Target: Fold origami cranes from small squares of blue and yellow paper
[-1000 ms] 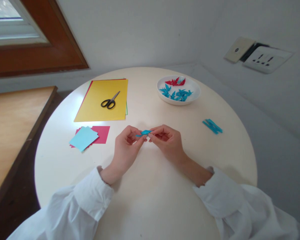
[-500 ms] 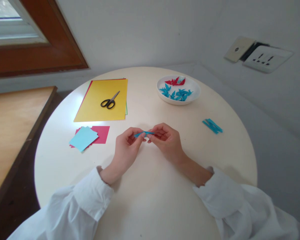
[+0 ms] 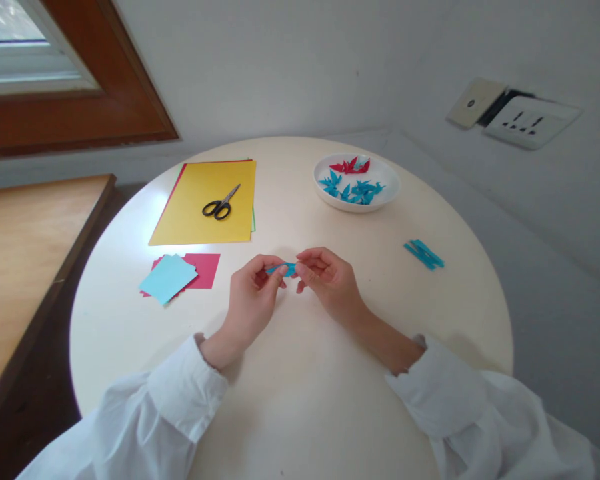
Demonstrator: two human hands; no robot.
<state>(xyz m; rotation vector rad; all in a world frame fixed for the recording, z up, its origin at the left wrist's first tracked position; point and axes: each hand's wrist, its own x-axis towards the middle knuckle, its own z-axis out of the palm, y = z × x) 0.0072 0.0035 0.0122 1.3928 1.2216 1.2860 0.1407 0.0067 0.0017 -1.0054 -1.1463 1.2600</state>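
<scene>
- Both hands pinched a small blue folded paper [image 3: 286, 268] just above the table [image 3: 300, 400]. The left hand [image 3: 253, 293] closed on one end and the right hand [image 3: 325, 280] on the other.
- This looked like mid-folding work, and any further crease would call for fine fingertip pressure.
- Fingertips covered most of the paper, and its shape was too small to make out.

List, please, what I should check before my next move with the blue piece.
1. Blue piece gripped: ok, left hand and right hand pinch it between them.
2. Its creases: cannot tell, fingers hide most of it.
3. Scissors out of the way: ok, on the yellow sheet.
4. Plate has room: ok, folded shapes cover only part.
5. Spare blue strips: ok, lying right of the hands.
</scene>
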